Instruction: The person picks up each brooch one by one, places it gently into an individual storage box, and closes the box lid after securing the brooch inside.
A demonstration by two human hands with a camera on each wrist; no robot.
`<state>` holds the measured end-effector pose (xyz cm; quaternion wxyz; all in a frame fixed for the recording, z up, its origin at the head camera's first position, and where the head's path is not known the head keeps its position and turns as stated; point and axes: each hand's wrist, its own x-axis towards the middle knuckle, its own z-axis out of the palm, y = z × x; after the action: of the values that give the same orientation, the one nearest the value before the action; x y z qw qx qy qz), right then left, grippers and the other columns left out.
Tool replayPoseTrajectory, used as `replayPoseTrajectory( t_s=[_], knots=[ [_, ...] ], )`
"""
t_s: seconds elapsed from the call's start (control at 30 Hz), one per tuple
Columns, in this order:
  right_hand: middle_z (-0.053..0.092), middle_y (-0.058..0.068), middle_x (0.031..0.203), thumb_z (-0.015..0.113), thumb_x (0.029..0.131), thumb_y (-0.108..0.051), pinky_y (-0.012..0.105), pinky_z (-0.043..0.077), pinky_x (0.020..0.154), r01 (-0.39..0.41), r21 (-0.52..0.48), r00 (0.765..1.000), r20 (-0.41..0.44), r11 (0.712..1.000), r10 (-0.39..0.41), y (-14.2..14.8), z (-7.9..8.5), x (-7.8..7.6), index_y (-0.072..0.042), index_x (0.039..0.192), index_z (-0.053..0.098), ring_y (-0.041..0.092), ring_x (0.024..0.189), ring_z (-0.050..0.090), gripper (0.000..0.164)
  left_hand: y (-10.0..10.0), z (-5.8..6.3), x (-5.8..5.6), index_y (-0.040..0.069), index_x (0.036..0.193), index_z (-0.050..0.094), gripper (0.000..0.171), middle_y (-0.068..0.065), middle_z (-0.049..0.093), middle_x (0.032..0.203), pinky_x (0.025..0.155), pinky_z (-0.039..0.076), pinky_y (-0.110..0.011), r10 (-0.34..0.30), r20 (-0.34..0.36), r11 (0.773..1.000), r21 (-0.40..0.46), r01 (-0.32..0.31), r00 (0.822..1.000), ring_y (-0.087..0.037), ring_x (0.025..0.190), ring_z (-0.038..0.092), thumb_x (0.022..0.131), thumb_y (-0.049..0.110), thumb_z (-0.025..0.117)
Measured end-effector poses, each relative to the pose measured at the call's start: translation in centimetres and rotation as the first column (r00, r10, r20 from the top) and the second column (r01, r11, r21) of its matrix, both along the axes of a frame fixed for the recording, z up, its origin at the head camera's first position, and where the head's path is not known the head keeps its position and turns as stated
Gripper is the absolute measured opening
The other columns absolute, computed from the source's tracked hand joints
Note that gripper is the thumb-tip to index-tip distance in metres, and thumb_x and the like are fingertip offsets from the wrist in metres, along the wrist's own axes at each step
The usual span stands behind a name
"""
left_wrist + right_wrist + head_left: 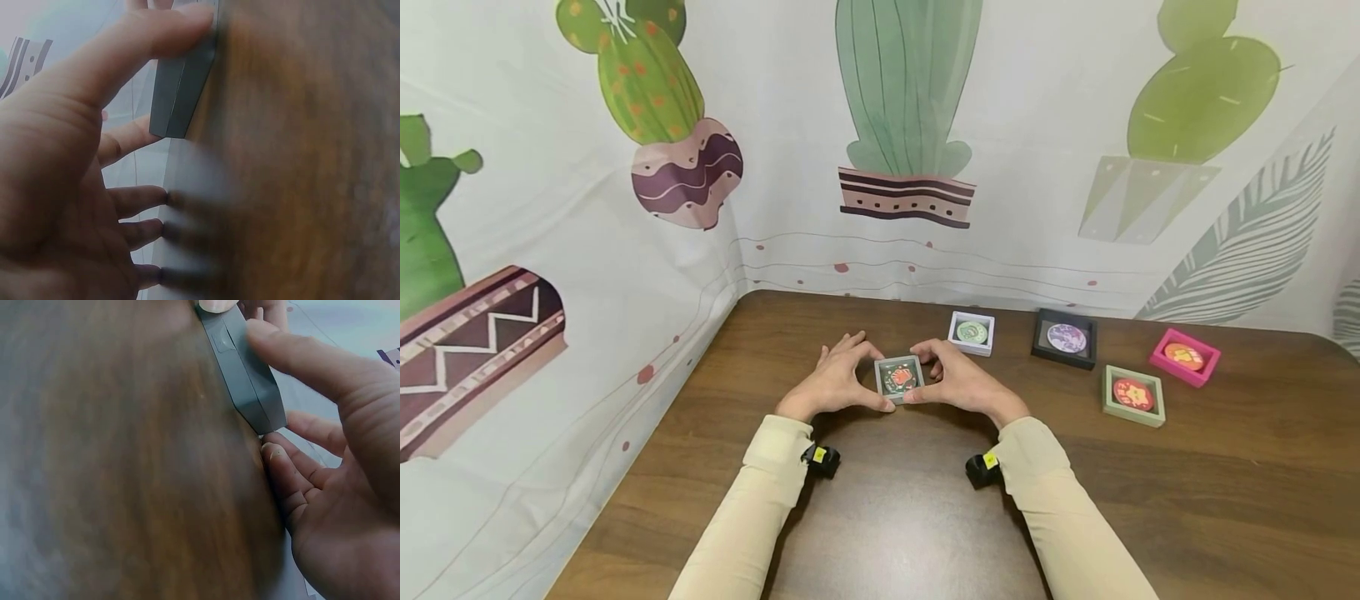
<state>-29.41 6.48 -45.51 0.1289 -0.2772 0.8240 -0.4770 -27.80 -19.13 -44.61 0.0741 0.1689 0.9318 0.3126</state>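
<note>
A small square grey display case (880,379) with a dark round insert bearing a red-orange figure lies face up, with a hand at each side. My left hand (835,383) pinches its left side between thumb and index finger. In the left wrist view, the other fingertips (149,229) are spread, down at the table. My right hand (966,385) grips the right side, thumb at the near edge and index finger at the far one. A seam runs along the case's grey side wall (250,375) in the right wrist view, where the remaining right fingers (290,478) curl beside the case.
Similar cases stand to the right on the brown wooden table (895,517): a white one (972,348), a black one (1063,360), a pink one (1180,375) and a light green one (1133,417). A cactus-print cloth (790,200) hangs along the table's back and left edges.
</note>
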Motion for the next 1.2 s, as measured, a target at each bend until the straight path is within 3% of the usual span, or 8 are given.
replayPoseTrajectory(
  t_s=[0.37,0.7,1.2],
  knots=[
    [0.058,0.015,0.124,0.091,0.088,-0.021,0.039,0.052,0.09,-0.004,0.025,0.999,-0.052,1.0,0.006,0.2,0.0,0.2,0.004,0.14,0.056,0.025,0.102,0.057,0.068,0.3,0.1,0.2,0.014,0.127,0.067,0.069,-0.023,0.031,0.169,0.123,0.003,-0.071,-0.01,0.003,1.0,0.009,0.01,1.0,-0.036,0.161,0.017,0.072,0.042,0.097],
    [0.061,0.013,0.124,0.092,0.087,-0.027,0.044,0.054,0.094,0.039,0.11,0.996,-0.08,0.993,-0.03,2.0,0.3,0.9,0.002,0.14,0.058,0.025,0.102,0.059,0.068,2.6,0.4,1.0,0.0,0.137,0.066,0.078,-0.025,0.039,0.164,0.127,0.012,-0.061,-0.042,-0.008,0.999,0.026,0.042,0.999,-0.043,0.157,0.026,0.076,0.037,0.097],
    [0.058,0.015,0.123,0.091,0.087,-0.031,0.043,0.052,0.092,0.087,0.149,0.994,-0.08,0.985,-0.075,5.5,0.8,1.7,0.002,0.141,0.058,0.026,0.103,0.057,0.071,5.5,-0.3,1.2,0.0,0.15,0.055,0.081,-0.023,0.04,0.164,0.127,0.017,-0.057,-0.087,-0.021,0.995,0.051,0.088,0.996,-0.042,0.157,0.025,0.086,0.037,0.088]
  ],
)
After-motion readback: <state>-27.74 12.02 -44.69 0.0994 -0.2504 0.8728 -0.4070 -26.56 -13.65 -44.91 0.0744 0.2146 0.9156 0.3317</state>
